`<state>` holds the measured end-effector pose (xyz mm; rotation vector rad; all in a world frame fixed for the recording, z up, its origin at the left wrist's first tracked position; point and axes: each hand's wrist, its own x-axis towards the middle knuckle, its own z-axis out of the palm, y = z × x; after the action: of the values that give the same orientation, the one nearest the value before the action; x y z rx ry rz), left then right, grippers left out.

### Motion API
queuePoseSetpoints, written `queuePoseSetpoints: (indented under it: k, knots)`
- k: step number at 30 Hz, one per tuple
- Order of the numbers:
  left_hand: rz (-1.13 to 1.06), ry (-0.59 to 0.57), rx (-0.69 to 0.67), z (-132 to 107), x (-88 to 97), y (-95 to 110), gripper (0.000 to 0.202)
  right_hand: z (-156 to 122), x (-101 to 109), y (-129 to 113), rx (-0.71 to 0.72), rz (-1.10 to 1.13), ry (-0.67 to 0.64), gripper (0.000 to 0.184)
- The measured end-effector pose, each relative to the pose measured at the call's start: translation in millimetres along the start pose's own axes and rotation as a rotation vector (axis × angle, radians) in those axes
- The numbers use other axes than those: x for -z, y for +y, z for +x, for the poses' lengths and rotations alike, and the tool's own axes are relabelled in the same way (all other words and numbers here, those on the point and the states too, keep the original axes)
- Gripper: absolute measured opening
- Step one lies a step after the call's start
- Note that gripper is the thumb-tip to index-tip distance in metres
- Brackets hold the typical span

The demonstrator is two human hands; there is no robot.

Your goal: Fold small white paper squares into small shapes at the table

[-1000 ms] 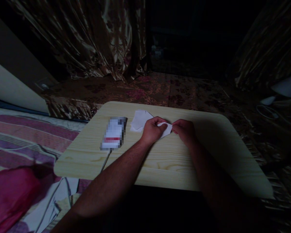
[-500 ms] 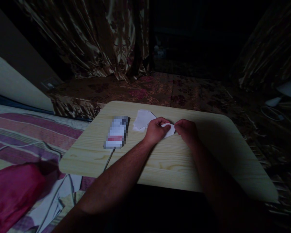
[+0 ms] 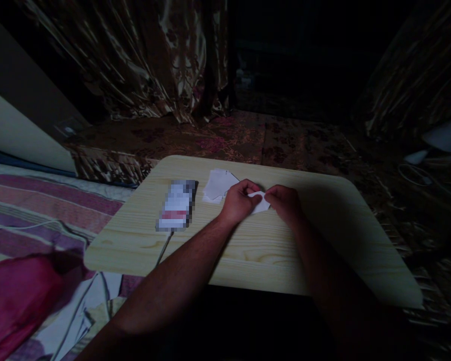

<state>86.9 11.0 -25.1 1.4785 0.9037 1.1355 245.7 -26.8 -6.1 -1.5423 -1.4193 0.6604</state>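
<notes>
Above the middle of the wooden-topped table, a small piece of white paper [image 3: 261,204] is held between my two hands. My left hand [image 3: 238,203] pinches its left side, thumb on top and fingers behind. At the paper's upper right edge, my right hand [image 3: 285,203] grips with thumb and forefinger. Several loose sheets of white paper [image 3: 218,184] lie in an uneven pile just beyond my left hand, which partly covers them. Dim light hides the finer details of the fingers.
The small table [image 3: 255,255] has rounded corners. A phone [image 3: 176,205], its screen blurred out, lies on the left with a cable [image 3: 164,249] running towards me. On the striped bed [image 3: 56,200] are a pink cloth-like item [image 3: 18,301] and papers [image 3: 65,321]. A lamp [image 3: 445,135] stands at right.
The whole view has shifted slightly, so the table and phone appear a little further left. Both hands keep hold of the paper, with hardly any change in their grip.
</notes>
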Motion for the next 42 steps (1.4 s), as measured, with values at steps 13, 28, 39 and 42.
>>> queuePoseSetpoints:
  k: [13, 28, 39, 42]
  knots:
    - [-0.017, -0.071, -0.002, -1, -1.8, 5, 0.019, 2, -1, 8, 0.021, -0.007, 0.020, 0.013]
    - [0.038, -0.077, -0.059, -2, -2.0, 3, 0.020, -1, -1, 0, 0.012, 0.021, -0.005, 0.013]
    - [0.172, -0.077, -0.124, -7, -1.2, 4, 0.033, -3, -2, -2, 0.026, -0.009, -0.028, 0.014]
    - [0.213, -0.063, -0.149, -7, -1.5, 4, 0.033, -3, -1, -3, 0.045, -0.047, -0.007, 0.013]
